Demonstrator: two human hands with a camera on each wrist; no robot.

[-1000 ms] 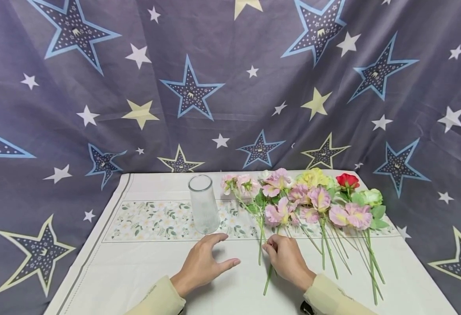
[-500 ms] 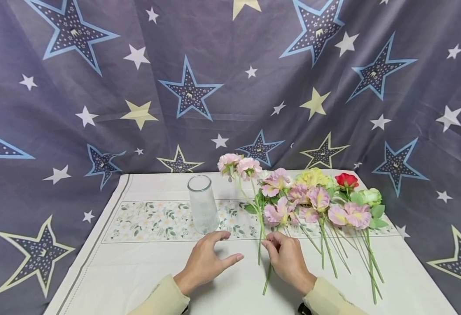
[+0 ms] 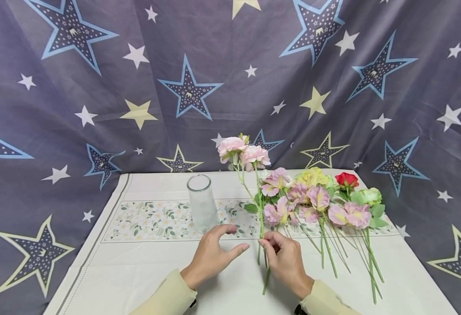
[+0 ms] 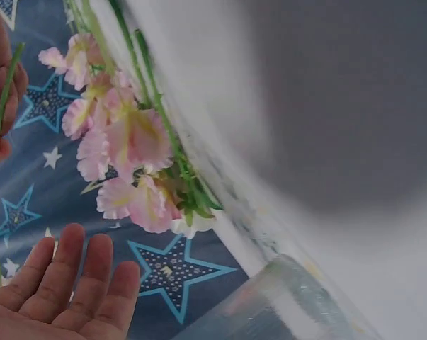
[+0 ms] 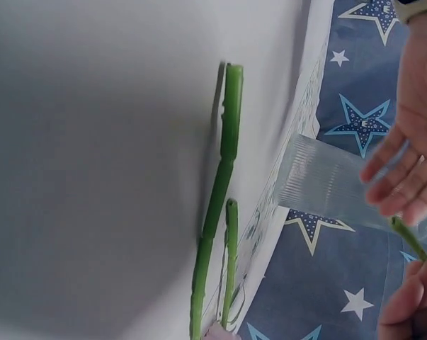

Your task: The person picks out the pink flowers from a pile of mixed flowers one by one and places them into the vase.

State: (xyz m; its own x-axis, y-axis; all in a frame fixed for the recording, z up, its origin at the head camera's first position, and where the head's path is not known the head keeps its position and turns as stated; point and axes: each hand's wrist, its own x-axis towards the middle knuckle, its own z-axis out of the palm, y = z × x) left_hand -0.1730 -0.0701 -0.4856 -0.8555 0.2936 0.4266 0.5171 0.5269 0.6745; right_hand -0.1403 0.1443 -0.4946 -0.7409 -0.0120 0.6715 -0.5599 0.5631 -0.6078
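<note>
My right hand (image 3: 287, 260) pinches the green stem of a pink artificial flower with two blooms (image 3: 232, 148), which stands upright above the table. In the right wrist view the cut end of that stem (image 5: 409, 237) sticks out from the fingertips. My left hand (image 3: 211, 255) is held with fingers spread, thumb apart, a little left of the stem and holding nothing. Its palm and straight fingers (image 4: 70, 283) show in the left wrist view. Just beyond the left hand stands a clear ribbed glass vase (image 3: 204, 210), upright.
Several artificial flowers lie on the right of the white-clothed table (image 3: 135, 271): pale purple irises (image 3: 319, 199), a yellow bloom (image 3: 313, 177), a red rose (image 3: 347, 180) and a whitish-green one (image 3: 371, 197). Their stems point toward me. A starry curtain (image 3: 230, 100) hangs behind.
The pink flower's blooms have risen from the table to upright in my right hand. My left hand has moved slightly right and forward, closer to the stem. The vase stays put.
</note>
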